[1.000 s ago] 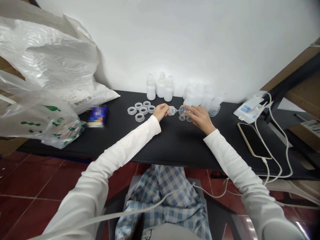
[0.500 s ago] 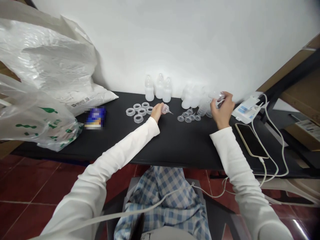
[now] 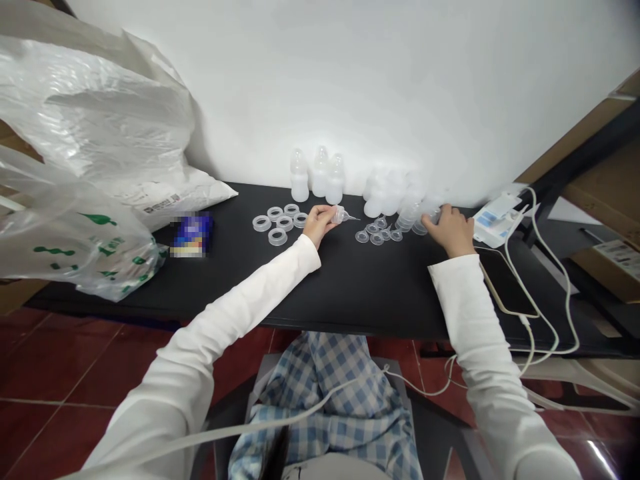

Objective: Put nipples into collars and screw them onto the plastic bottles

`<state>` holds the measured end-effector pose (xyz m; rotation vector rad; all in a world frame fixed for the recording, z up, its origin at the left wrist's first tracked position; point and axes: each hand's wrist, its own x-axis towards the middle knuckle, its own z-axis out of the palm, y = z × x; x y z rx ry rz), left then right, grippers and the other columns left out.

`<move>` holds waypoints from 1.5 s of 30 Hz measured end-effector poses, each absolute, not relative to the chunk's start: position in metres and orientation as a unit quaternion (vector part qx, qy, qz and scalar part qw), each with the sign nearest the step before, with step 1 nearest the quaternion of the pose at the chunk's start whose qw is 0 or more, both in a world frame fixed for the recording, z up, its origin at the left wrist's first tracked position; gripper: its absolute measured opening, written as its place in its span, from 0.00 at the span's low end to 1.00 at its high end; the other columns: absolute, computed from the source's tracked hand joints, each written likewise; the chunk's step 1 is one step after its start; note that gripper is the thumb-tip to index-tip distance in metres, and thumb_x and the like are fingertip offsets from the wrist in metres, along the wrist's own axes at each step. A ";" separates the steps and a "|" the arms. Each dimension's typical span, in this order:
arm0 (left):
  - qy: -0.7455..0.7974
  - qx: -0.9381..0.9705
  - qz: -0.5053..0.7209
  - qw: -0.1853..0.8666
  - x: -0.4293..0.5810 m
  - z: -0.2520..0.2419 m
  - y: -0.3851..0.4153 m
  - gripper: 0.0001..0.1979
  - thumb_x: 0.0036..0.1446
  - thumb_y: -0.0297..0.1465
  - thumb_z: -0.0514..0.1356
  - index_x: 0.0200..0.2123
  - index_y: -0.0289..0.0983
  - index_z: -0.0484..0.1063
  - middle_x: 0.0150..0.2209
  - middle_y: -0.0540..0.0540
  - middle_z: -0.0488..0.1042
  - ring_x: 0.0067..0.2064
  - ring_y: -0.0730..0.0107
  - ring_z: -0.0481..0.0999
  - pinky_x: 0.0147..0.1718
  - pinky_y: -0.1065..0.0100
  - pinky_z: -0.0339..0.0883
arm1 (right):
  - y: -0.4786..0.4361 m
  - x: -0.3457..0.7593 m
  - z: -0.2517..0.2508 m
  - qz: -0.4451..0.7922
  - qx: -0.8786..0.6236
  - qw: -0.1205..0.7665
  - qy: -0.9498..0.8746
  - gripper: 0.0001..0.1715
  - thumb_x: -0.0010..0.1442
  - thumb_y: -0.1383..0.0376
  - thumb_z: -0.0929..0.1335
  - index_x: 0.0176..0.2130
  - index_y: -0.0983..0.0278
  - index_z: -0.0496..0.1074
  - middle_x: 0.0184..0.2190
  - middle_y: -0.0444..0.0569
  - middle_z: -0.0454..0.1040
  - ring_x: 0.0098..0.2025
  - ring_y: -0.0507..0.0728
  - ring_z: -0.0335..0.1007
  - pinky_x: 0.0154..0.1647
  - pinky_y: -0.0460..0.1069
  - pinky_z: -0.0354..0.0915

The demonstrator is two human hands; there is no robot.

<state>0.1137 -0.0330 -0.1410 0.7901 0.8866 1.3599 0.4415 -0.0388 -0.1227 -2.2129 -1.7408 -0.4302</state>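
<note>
My left hand (image 3: 319,223) rests on the black table (image 3: 240,280), its fingers pinching a small clear silicone piece (image 3: 341,215) with a thin pointed tip aimed right. My right hand (image 3: 451,231) lies further right, its fingers on the end of a stack of clear plastic cups (image 3: 411,217). Whether it grips one cup is hard to tell. Several clear collar rings (image 3: 275,222) lie left of my left hand. Several small clear teats (image 3: 376,233) sit between my hands.
Several frosted baby bottles (image 3: 320,175) stand upright along the white wall, with more (image 3: 385,193) behind the stack. Plastic bags (image 3: 65,220) and a blurred packet (image 3: 191,233) lie left. A phone (image 3: 503,280), white device (image 3: 497,220) and cables lie right.
My right hand has come down from above the stack and now rests at it. My left hand has turned the small piece so its tip points right.
</note>
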 end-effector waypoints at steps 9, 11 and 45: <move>0.350 0.401 0.566 0.629 0.115 -0.142 -0.037 0.15 0.54 0.35 0.70 0.41 0.39 0.69 0.40 0.48 0.79 0.43 0.72 0.80 0.50 0.63 0.75 | -0.058 0.390 -0.103 -0.193 -0.669 0.331 -0.637 0.21 0.67 0.61 0.58 0.53 0.68 0.67 0.47 0.65 0.73 0.50 0.70 0.70 0.52 0.64 0.63; 0.335 0.437 0.556 0.622 0.115 -0.143 -0.040 0.15 0.54 0.37 0.70 0.41 0.39 0.71 0.40 0.48 0.78 0.45 0.71 0.80 0.49 0.63 0.74 | -0.060 0.365 -0.111 -0.161 -0.573 0.334 -0.731 0.19 0.68 0.61 0.59 0.53 0.66 0.68 0.43 0.60 0.74 0.47 0.67 0.72 0.51 0.61 0.64; 0.433 0.726 0.451 0.286 0.049 -0.158 -0.071 0.16 0.50 0.38 0.71 0.38 0.39 0.70 0.37 0.48 0.74 0.36 0.71 0.75 0.39 0.67 0.73 | -0.058 0.417 -0.103 -0.077 -0.559 0.244 -0.788 0.20 0.59 0.65 0.66 0.52 0.61 0.70 0.42 0.52 0.77 0.40 0.61 0.74 0.41 0.53 0.69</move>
